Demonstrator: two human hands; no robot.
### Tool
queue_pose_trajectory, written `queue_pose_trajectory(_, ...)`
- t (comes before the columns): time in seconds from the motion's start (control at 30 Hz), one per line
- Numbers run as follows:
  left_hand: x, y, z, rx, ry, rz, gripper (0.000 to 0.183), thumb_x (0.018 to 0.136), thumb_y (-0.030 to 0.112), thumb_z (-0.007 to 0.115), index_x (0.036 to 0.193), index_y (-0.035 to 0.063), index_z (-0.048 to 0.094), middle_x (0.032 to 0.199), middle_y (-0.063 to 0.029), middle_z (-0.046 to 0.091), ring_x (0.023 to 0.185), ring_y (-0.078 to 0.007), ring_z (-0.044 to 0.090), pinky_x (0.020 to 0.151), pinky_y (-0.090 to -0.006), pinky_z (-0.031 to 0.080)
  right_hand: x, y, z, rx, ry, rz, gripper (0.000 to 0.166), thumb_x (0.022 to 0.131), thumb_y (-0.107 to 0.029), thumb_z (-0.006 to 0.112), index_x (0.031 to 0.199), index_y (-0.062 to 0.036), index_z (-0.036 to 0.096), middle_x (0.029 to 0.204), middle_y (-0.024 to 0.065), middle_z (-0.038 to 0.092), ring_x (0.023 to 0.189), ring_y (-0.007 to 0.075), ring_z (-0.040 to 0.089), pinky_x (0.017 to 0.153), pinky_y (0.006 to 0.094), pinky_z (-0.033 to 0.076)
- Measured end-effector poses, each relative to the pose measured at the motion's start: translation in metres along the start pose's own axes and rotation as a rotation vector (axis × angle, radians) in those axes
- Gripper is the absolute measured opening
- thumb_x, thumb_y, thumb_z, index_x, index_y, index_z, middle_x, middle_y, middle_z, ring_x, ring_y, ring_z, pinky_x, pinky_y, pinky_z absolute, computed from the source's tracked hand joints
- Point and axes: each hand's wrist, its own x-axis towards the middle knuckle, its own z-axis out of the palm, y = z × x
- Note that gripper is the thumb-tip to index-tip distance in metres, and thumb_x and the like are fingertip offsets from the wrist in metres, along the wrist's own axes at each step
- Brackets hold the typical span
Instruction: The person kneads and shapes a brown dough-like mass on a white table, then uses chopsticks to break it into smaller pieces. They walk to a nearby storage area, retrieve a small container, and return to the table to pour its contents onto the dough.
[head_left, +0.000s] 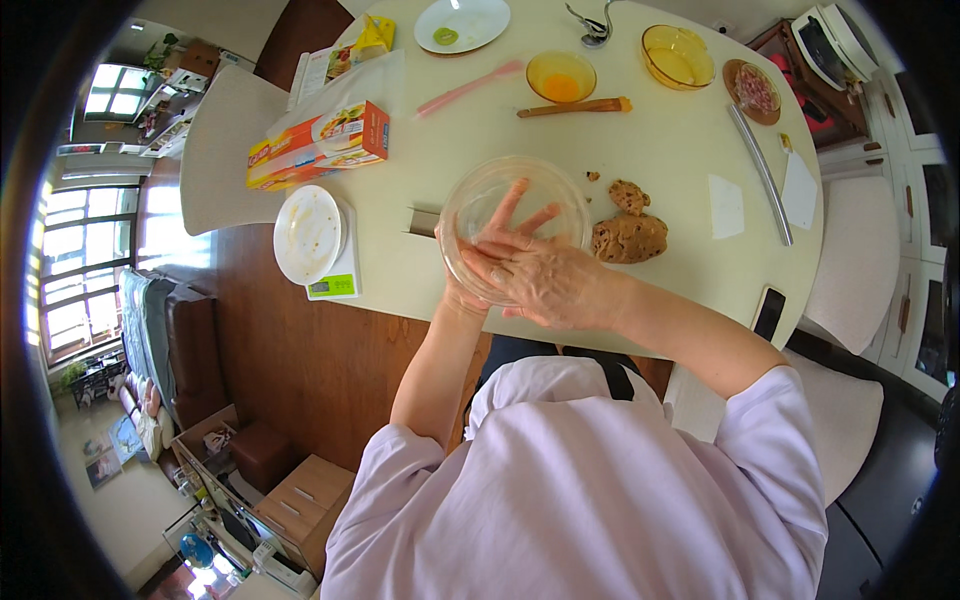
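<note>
A clear round bowl is tilted above the table's near edge. My left hand supports it from the left and below, and spread fingers show through its transparent wall. Across the bowl's opening reaches my right hand, with its fingers slightly apart against the inner side. Part of each hand is hidden where they overlap. Just right of the bowl lies a large lump of brown dough with dark bits in it. A smaller dough piece touches its far side, and crumbs lie nearby.
A white dish sits on a kitchen scale at left, near a plastic wrap box. Beyond are an amber bowl with egg yolk, a brush and a pink spatula. A metal tube and phone lie right.
</note>
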Motion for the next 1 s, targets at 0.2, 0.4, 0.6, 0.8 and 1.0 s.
queue_pose_trajectory(0.2,0.004,0.003,0.006,0.121,-0.029,0.090,0.103,0.068,0.076,0.048,0.149,0.0248,0.011,0.150,-0.0122,0.017,0.128,-0.0405,0.030,0.097,-0.0606,0.036,-0.005,-0.008,0.000,0.525,-0.038,0.433,0.055,0.083,-0.012,0.066,0.132,-0.0022,0.043,0.117,0.0218,0.056,0.103,0.0392,0.057,0.082,0.0433,0.050)
queue_pose_trajectory(0.4,0.007,-0.010,0.011,0.236,0.044,0.274,0.107,0.064,0.078,0.052,0.149,0.0275,0.012,0.150,-0.0111,0.017,0.127,-0.0393,0.032,0.094,-0.0621,0.037,-0.018,-0.004,-0.002,0.532,0.136,0.419,0.040,0.085,-0.009,0.059,0.124,-0.0033,0.054,0.097,0.0168,0.066,0.109,0.0354,0.056,0.085,0.0422,0.049)
queue_pose_trajectory(0.6,-0.009,0.011,0.007,-0.185,-0.205,-0.184,0.103,0.065,0.083,0.048,0.148,0.0337,0.013,0.153,-0.0114,0.013,0.133,-0.0423,0.026,0.097,-0.0646,0.033,-0.038,0.011,-0.014,0.380,0.090,0.149,0.044,0.081,-0.005,0.063,0.124,-0.0107,0.056,0.103,0.0134,0.066,0.106,0.0261,0.060,0.095,0.0426,0.047)
queue_pose_trajectory(0.8,-0.013,0.008,0.003,0.009,-0.052,-0.205,0.102,0.068,0.083,0.044,0.149,0.0352,0.007,0.154,-0.0129,0.010,0.132,-0.0432,0.027,0.094,-0.0668,0.034,-0.050,0.015,-0.028,-0.026,0.008,0.071,0.067,0.077,-0.012,0.067,0.138,-0.0086,0.039,0.118,0.0077,0.062,0.115,0.0170,0.055,0.112,0.0436,0.030)
queue_pose_trajectory(1.0,-0.007,-0.003,0.006,0.094,-0.128,0.024,0.106,0.068,0.079,0.050,0.149,0.0330,0.001,0.154,-0.0110,0.010,0.130,-0.0419,0.031,0.092,-0.0656,0.038,-0.048,0.011,-0.027,-0.425,0.004,0.168,0.071,0.078,-0.024,0.066,0.137,0.0030,0.035,0.116,0.0028,0.061,0.117,0.0136,0.052,0.115,0.0424,0.023)
